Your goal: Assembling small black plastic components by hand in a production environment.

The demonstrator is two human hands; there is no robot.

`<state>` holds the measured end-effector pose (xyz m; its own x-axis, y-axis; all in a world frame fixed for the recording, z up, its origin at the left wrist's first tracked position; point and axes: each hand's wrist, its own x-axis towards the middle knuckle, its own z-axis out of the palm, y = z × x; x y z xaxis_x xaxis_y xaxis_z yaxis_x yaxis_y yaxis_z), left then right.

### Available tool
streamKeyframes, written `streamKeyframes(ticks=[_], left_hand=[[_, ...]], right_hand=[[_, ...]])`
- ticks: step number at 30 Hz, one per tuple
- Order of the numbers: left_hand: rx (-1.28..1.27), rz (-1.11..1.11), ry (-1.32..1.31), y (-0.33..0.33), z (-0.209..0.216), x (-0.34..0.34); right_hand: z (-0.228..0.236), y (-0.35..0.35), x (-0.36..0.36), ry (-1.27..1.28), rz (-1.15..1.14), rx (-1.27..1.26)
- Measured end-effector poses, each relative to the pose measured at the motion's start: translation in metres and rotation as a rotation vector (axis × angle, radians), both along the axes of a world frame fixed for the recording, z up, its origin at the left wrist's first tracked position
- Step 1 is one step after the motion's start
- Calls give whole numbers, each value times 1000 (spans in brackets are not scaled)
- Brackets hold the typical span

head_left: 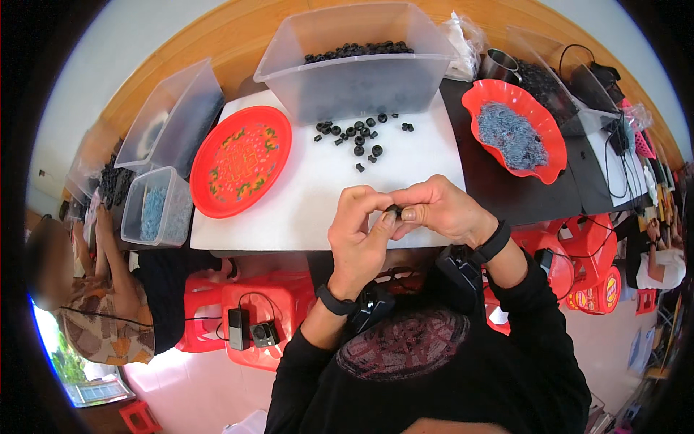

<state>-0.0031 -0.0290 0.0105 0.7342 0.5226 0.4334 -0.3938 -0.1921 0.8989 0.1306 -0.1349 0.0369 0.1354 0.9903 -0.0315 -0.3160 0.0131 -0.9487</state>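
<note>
Closest to the camera, the person's two forearms in black sleeves come up from the lower edge, each with a black band at the wrist. The left hand (pixel 359 235) and the right hand (pixel 442 210) meet above the near edge of the white surface (pixel 303 210). Between them is a small black ring (pixel 394 210); the fingers of both hands are closed on it, thumb and fingertips pinching it from the two sides, so most of it is hidden.

A little farther, on the white surface, lies a loose group of small black rings (pixel 359 134), well apart from the hands. To their left rests a red round plate (pixel 241 160) with a coloured pattern. To the right, on a dark part of the surface, stands a red wavy bowl (pixel 515 130) filled with blue-grey small pieces.

At the far edge stands a clear plastic bin (pixel 354 61) with many black parts inside. At the far left are more clear bins (pixel 170 119).
</note>
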Motion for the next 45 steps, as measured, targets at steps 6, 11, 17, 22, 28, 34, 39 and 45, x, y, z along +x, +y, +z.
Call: streamKeyframes(ticks=[6,11,17,22,28,34,39,45], left_hand=[[95,-89,-1,-4,8,17],[199,-32,26,-6,2,27],[191,-48,72,-5,-10,29],[-32,-141,156,-2,-5,26],[-354,-116,-102,-2,-18,16],[74,-6,-14,3,-7,16],[254,76,73,10,-1,21],[225,110,91,11,-2,22]], right_hand=[[-11,3,-4,-276,-1,96],[-1,-1,-9,-282,-111,-44],[-11,0,-9,-278,-151,-62],[-10,-3,-8,-249,-139,-72],[0,-4,1,78,-127,48],[-7,-2,4,137,-143,7],[10,6,3,42,-168,-44],[13,9,3,24,-228,-110]])
